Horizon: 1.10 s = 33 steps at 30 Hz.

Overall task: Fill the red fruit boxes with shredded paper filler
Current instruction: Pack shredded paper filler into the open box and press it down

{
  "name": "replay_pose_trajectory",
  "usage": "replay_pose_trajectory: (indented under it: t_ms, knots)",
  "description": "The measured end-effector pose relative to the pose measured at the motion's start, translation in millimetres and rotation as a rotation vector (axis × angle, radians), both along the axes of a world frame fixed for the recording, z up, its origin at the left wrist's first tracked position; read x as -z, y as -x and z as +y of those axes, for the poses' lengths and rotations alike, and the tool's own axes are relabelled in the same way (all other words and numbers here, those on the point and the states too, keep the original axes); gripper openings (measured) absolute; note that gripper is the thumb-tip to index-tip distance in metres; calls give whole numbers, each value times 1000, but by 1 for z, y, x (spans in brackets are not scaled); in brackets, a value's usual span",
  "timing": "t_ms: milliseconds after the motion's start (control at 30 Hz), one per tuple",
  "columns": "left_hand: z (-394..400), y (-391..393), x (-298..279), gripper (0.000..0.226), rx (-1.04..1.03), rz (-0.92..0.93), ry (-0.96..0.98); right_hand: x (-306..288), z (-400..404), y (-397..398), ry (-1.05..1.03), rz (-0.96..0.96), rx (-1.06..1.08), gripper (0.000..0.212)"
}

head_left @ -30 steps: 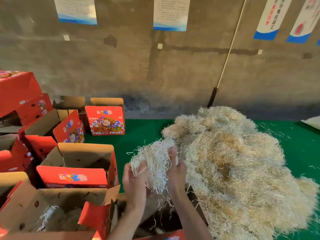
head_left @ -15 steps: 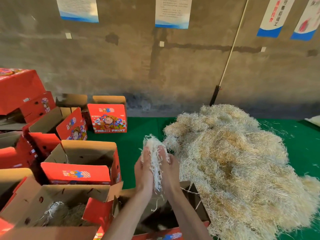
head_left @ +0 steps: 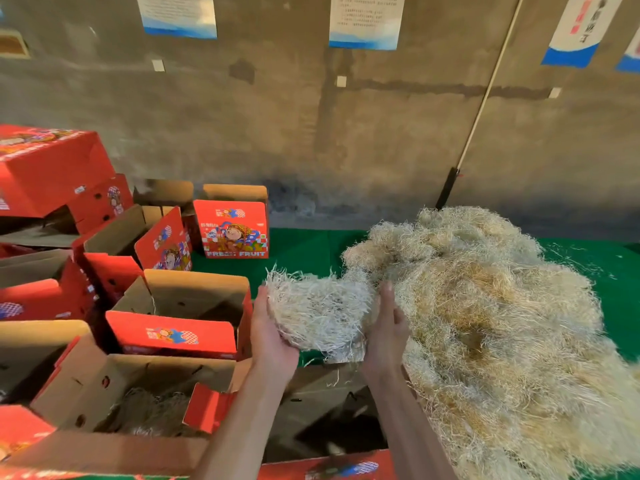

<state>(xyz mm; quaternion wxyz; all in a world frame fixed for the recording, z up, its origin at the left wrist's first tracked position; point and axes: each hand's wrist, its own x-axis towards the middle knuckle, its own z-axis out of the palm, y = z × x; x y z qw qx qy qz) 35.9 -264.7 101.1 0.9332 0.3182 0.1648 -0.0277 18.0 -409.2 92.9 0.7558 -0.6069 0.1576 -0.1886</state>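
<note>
Wad of filler (head_left: 320, 315) at centre frame, held up between both hands over an open box (head_left: 325, 420) at bottom centre. Left hand (head_left: 272, 332) cupped under and against the wad's left side, fingers curled round it. Right hand (head_left: 386, 327) flat against the wad's right side, fingers fairly straight and pointing up, pressing inward. Wad touching or just beside the big pile (head_left: 485, 323), which fills the right half of the frame on the green desk (head_left: 301, 247). Box below the hands dark inside, with only a few stray strands visible; red front edge along the bottom of the frame.

At lower left, another open box (head_left: 131, 393) with filler already lying in it, flaps up. Above it, toward centre left, a box (head_left: 180, 313) with brown inside walls and a red front flap; contents not visible. Further up left, more open red boxes (head_left: 138, 247) crowded together, and a closed red carton (head_left: 45, 168) tilted at the far left. Behind them, a box marked "FRESH FRUIT" (head_left: 231, 230) standing by the wall.

Across the top, a grey concrete wall (head_left: 311, 133) with blue-edged notices (head_left: 366, 20) stuck on it. At upper right, a pale pole (head_left: 485, 95) leaning against the wall, dark at its lower end.
</note>
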Motion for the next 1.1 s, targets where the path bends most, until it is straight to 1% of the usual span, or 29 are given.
replay_pose_trajectory:
  t_ms: [33,67,100,133,167,200,233,267,333,367,400,433,500,533,567,600,633,667,700,733,767,800,833,867,900,933,1000,1033,1100]
  knots:
    - [-8,4,2,60,34,-11,-2,2,7,3,9,38,-52,52]
    - [-20,10,4,74,62,-2,-55,8,16,3,14,71,-99,47]
    - [-32,16,7,88,87,33,-147,11,26,4,-2,90,-130,49]
    - [-40,20,9,94,74,97,-252,14,30,3,13,100,-138,57]
    - [-40,23,8,90,25,166,-351,12,29,4,52,111,-124,64]
    - [-34,21,9,80,-35,231,-397,10,21,3,93,108,-66,64]
    - [-23,16,13,72,-86,262,-395,6,11,3,112,97,5,60]
    - [-12,11,17,76,-111,260,-394,5,-1,0,122,76,48,56]
    - [4,6,25,99,-89,241,-409,0,-15,-1,120,18,71,54]
    - [6,6,23,105,-80,227,-391,-2,-16,-2,113,-13,81,55]
    - [6,6,22,103,-66,203,-336,-4,-16,-4,100,-40,93,55]
    - [8,5,24,93,-45,157,-258,-7,-16,-5,87,-49,99,56]
    - [23,4,23,62,56,-16,-116,-10,-26,-6,112,-48,55,63]
    - [34,3,21,61,96,-61,-115,-12,-35,-7,146,-38,10,74]
    - [44,1,22,69,133,-81,-146,-17,-45,-8,179,-25,-49,88]
    - [49,-2,24,79,167,-83,-194,-21,-52,-9,216,-9,-127,96]
    - [46,-4,21,84,207,-77,-262,-26,-54,-10,268,13,-212,94]
    - [38,-1,15,90,270,-80,-353,-31,-51,-11,343,31,-281,83]
    - [27,2,10,93,368,-92,-465,-36,-44,-14,426,33,-331,68]
    - [15,9,5,92,488,-118,-589,-38,-36,-17,498,23,-363,60]
    - [3,16,1,89,592,-138,-707,-38,-29,-20,547,0,-377,60]
    - [-7,21,-1,91,621,-134,-797,-36,-23,-21,575,-28,-371,60]
    - [-15,23,-1,101,566,-117,-865,-33,-19,-21,552,-51,-333,57]
    - [-20,23,2,114,459,-86,-880,-28,-17,-20,482,-65,-273,54]
    - [-21,20,6,125,341,-38,-852,-22,-17,-17,392,-79,-211,54]
    - [-23,18,10,128,249,-19,-808,-15,-16,-13,324,-72,-159,55]
    - [-26,18,18,125,180,-64,-775,-5,-7,-3,331,5,-131,59]
    - [-31,21,20,123,191,-88,-762,-2,1,1,363,34,-154,62]
    - [-41,26,22,116,209,-121,-716,3,20,6,422,47,-171,60]
